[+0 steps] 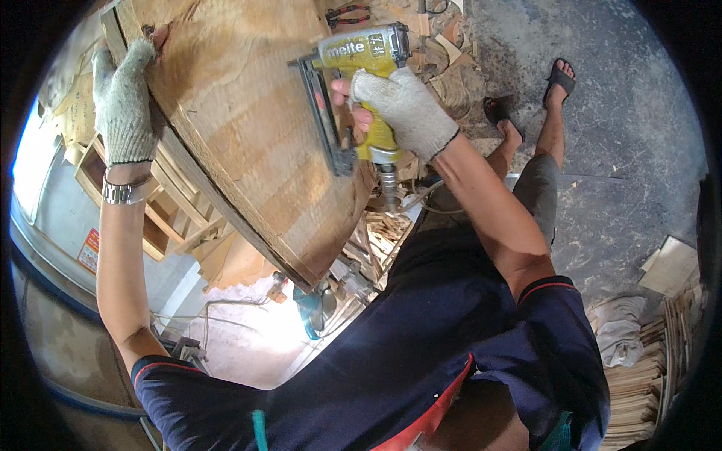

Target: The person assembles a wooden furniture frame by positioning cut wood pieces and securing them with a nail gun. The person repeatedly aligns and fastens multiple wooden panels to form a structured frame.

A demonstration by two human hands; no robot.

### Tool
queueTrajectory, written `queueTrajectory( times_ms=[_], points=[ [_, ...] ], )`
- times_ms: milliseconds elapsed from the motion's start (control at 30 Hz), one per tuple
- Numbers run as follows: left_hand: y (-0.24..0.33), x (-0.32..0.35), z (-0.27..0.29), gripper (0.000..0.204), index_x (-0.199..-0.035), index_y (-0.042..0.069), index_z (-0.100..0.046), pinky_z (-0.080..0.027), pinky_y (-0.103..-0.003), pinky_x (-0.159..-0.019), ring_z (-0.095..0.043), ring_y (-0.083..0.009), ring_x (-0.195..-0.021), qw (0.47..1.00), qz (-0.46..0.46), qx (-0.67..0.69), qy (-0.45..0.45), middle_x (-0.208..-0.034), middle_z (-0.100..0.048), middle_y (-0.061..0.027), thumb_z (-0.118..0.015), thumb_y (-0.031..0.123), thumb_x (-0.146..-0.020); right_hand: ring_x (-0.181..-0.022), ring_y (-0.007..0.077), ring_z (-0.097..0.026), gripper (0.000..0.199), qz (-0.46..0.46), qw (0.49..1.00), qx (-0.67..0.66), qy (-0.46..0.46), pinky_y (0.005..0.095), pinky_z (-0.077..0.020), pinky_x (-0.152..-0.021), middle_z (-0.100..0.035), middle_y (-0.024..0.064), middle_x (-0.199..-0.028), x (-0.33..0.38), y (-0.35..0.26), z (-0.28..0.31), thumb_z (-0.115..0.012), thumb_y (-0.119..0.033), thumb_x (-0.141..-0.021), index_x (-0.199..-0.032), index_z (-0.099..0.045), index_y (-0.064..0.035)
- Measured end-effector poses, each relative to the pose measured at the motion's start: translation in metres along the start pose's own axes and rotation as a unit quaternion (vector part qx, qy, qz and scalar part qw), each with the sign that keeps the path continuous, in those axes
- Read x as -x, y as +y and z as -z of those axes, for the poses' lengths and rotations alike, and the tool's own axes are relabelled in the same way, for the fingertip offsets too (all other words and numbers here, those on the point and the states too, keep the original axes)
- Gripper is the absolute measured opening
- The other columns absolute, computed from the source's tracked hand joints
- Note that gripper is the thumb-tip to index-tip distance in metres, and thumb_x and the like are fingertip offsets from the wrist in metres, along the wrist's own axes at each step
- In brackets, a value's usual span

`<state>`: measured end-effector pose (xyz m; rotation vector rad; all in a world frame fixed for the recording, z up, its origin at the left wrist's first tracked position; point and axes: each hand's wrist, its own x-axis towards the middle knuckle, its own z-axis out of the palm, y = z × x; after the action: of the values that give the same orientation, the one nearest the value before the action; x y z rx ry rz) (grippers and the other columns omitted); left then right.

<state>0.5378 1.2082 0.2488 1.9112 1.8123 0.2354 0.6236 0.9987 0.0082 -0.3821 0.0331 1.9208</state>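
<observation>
My right hand (406, 109), in a pale knitted glove with bare fingertips showing, is wrapped round the handle of a yellow pneumatic nail gun (357, 49). The gun's dark magazine lies over the face of a curved plywood panel (233, 105), and its nose points left; I cannot tell whether it touches the wood. An air hose fitting (387, 184) hangs from the handle's lower end. My left hand (126, 101), gloved too and with a metal watch (119, 193) at the wrist, grips the panel's upper left edge. Part of those fingers is hidden behind the edge.
Red-handled pliers (347, 15) lie past the panel's far side, near wood scraps (450, 49). Wooden frames (177, 203) stand at the left. Below the panel is a teal power tool (307, 308). Stacked wood strips (632, 402) and a white sack (620, 327) sit lower right.
</observation>
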Motion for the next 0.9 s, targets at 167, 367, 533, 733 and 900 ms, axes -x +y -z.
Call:
queueTrajectory(
  times_ms=[167,367,533,733,900],
  points=[
    [-0.004,0.0,0.002,0.043,-0.136,-0.011,-0.046,-0.055,-0.034,-0.099,-0.066,-0.024,-0.115,0.999,-0.024,-0.031,0.004,-0.122,-0.07,-0.0203,-0.058,0.013,-0.102,-0.051,0.007,-0.051,0.027,-0.065,0.998,0.021,0.018,0.025,-0.0409,-0.048,-0.063,0.003,-0.069,0.022,0.024,0.001,-0.074,-0.026,-0.093,-0.104,-0.068,-0.0017],
    [-0.007,-0.001,0.002,0.044,-0.136,-0.011,-0.045,-0.054,-0.035,-0.1,-0.067,-0.0239,-0.116,1.0,-0.024,0.003,-0.002,-0.123,-0.069,-0.0213,-0.058,0.012,-0.101,-0.049,0.008,-0.053,0.028,-0.086,0.996,0.003,-0.003,0.0239,-0.0448,-0.046,-0.076,0.0123,-0.097,0.054,0.041,0.01,-0.071,-0.018,-0.094,-0.113,-0.063,0.0018],
    [-0.005,0.003,-0.004,0.047,-0.139,-0.009,-0.041,-0.057,-0.037,-0.097,-0.067,-0.0263,-0.115,0.999,-0.004,0.044,0.031,-0.126,-0.068,-0.0209,-0.058,0.01,-0.1,-0.052,0.0066,-0.054,0.031,-0.114,0.992,0.047,0.023,0.0233,-0.0444,-0.049,-0.076,0.0093,-0.096,0.074,0.041,-0.004,-0.071,-0.016,-0.093,-0.117,-0.062,0.002],
    [-0.011,0.002,0.0,0.048,-0.139,-0.004,-0.041,-0.061,-0.036,-0.083,-0.069,-0.0232,-0.104,0.996,0.007,0.085,0.013,-0.117,-0.07,-0.016,-0.059,0.005,-0.096,-0.074,0.012,-0.062,0.035,-0.036,0.977,0.208,0.027,0.0287,-0.0494,-0.067,-0.07,0.0042,-0.093,0.071,0.011,-0.023,-0.077,-0.022,-0.088,-0.114,-0.066,-0.0007],
    [-0.017,-0.007,-0.002,0.056,-0.149,-0.001,-0.04,-0.049,-0.031,-0.101,-0.065,-0.0181,-0.108,0.993,-0.096,0.064,0.012,-0.118,-0.068,-0.0096,-0.059,0.012,-0.098,-0.102,0.025,-0.068,0.052,0.083,0.967,0.241,-0.019,0.037,-0.0532,-0.09,-0.07,0.0133,-0.111,0.05,-0.015,-0.049,-0.082,-0.029,-0.084,-0.122,-0.062,-0.0002]
  ],
)
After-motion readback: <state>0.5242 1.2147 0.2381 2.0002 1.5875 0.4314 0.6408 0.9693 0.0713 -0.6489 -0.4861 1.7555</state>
